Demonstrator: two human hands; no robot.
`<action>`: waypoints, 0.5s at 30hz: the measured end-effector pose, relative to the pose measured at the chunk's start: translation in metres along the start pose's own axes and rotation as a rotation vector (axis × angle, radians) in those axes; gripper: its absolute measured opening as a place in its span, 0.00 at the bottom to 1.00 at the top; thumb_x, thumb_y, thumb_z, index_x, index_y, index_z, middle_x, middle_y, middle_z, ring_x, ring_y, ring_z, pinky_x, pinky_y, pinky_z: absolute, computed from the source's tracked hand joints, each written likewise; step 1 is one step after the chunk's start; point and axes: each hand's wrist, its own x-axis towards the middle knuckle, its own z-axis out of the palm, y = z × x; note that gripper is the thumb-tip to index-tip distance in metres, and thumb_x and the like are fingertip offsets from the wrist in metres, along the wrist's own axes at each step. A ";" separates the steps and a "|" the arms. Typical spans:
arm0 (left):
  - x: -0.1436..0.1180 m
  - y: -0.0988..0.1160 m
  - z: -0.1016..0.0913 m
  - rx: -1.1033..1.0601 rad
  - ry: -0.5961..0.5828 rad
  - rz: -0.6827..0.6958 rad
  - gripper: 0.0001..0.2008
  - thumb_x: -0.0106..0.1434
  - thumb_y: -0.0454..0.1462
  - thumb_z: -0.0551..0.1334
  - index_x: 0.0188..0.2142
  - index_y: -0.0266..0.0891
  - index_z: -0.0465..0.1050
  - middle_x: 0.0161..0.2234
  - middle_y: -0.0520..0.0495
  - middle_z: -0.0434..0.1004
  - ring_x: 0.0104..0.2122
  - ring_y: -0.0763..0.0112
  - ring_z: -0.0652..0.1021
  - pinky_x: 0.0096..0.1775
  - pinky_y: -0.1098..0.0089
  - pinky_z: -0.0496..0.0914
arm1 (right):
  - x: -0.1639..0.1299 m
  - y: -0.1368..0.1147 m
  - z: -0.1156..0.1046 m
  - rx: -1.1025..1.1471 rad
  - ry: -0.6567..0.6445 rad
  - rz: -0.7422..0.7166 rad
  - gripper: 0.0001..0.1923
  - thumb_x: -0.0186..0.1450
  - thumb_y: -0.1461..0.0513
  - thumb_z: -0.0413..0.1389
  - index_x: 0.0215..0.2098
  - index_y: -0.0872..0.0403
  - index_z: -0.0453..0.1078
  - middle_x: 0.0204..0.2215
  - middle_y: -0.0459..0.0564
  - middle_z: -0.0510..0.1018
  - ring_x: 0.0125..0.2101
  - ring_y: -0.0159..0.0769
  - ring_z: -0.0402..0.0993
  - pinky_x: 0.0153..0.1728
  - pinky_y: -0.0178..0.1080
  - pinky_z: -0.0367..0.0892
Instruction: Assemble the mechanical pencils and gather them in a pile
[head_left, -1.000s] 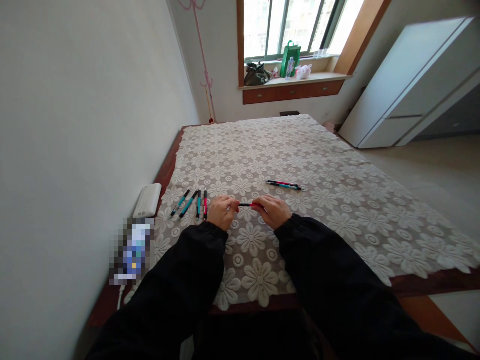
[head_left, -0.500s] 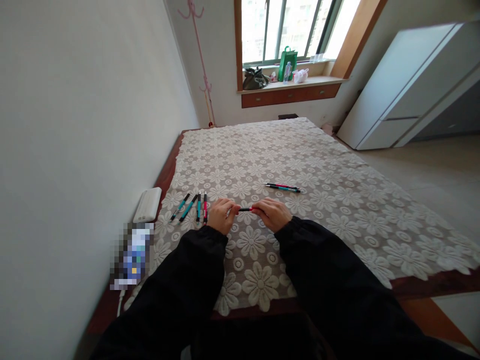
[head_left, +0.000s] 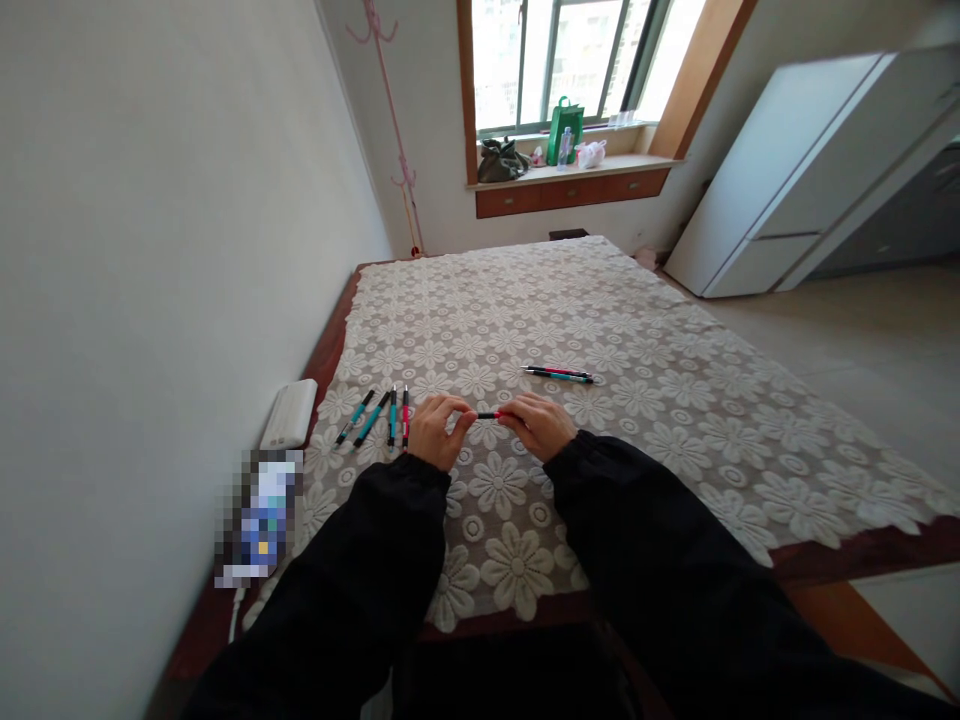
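Observation:
A red and black pen point(head_left: 487, 415) is held level just above the lace tablecloth, between my two hands. My left hand point(head_left: 435, 432) pinches its left end between thumb and fingers. On the red part at the other end, my right hand point(head_left: 541, 424) is closed in a similar pinch. Most of the pen's two ends is hidden by the fingers. Close to the left hand lie several teal and black pens point(head_left: 372, 419) and one red and black pen point(head_left: 406, 412), roughly side by side. Beyond the right hand, a teal pen and a red pen point(head_left: 559, 372) lie together.
The lace tablecloth point(head_left: 517, 490) covers a dark red wooden table. Along the wall on the left are a white power bank point(head_left: 289, 414) and a blurred-out device point(head_left: 264, 515) with a white cable. A window sill with bags and a white fridge point(head_left: 795, 180) stand farther back.
The camera view has shifted slightly, so everything sits a little farther left. Both hands keep their pinch on the pen, with hardly any visible movement.

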 end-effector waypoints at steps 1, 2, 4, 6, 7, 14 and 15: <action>0.000 0.000 0.000 0.003 0.000 -0.013 0.12 0.68 0.46 0.59 0.35 0.42 0.74 0.35 0.47 0.79 0.39 0.64 0.76 0.44 0.62 0.69 | 0.000 0.000 -0.001 -0.007 0.011 -0.021 0.12 0.73 0.56 0.50 0.42 0.51 0.73 0.36 0.51 0.79 0.39 0.39 0.72 0.41 0.38 0.65; 0.000 0.000 0.000 0.007 0.000 -0.027 0.12 0.68 0.46 0.58 0.35 0.41 0.74 0.34 0.47 0.78 0.39 0.64 0.76 0.44 0.63 0.69 | 0.001 0.000 -0.002 -0.018 0.019 -0.039 0.12 0.73 0.56 0.49 0.43 0.51 0.73 0.36 0.52 0.79 0.39 0.40 0.72 0.41 0.39 0.65; 0.000 0.000 0.000 0.015 -0.001 -0.056 0.12 0.68 0.46 0.57 0.36 0.41 0.74 0.34 0.47 0.78 0.38 0.64 0.76 0.43 0.63 0.69 | 0.001 -0.002 -0.004 -0.037 0.026 -0.065 0.13 0.74 0.56 0.48 0.44 0.52 0.72 0.37 0.53 0.78 0.40 0.40 0.71 0.42 0.39 0.65; 0.000 0.000 0.000 0.020 -0.012 -0.081 0.14 0.69 0.46 0.56 0.34 0.41 0.74 0.33 0.47 0.78 0.36 0.64 0.76 0.41 0.64 0.69 | 0.002 -0.003 -0.005 -0.052 0.020 -0.078 0.14 0.75 0.57 0.46 0.45 0.52 0.72 0.37 0.53 0.77 0.40 0.40 0.70 0.43 0.40 0.65; 0.000 0.000 0.000 0.020 -0.034 -0.090 0.15 0.69 0.46 0.55 0.32 0.40 0.73 0.31 0.47 0.78 0.35 0.65 0.76 0.39 0.65 0.69 | 0.002 -0.004 -0.006 -0.058 0.015 -0.080 0.14 0.75 0.56 0.45 0.45 0.51 0.72 0.37 0.53 0.77 0.40 0.40 0.70 0.43 0.40 0.65; 0.000 0.001 0.000 0.014 -0.103 -0.056 0.20 0.70 0.46 0.53 0.25 0.41 0.70 0.24 0.49 0.74 0.29 0.67 0.74 0.33 0.67 0.66 | 0.000 0.002 -0.002 -0.054 -0.015 -0.079 0.15 0.75 0.56 0.46 0.45 0.51 0.73 0.37 0.52 0.78 0.38 0.38 0.72 0.43 0.39 0.64; 0.000 0.001 0.000 0.012 -0.092 -0.032 0.19 0.69 0.46 0.54 0.26 0.41 0.70 0.25 0.49 0.74 0.30 0.67 0.74 0.34 0.66 0.66 | -0.001 0.003 -0.001 -0.044 -0.020 -0.074 0.14 0.75 0.57 0.46 0.45 0.51 0.73 0.37 0.51 0.79 0.37 0.38 0.73 0.42 0.39 0.64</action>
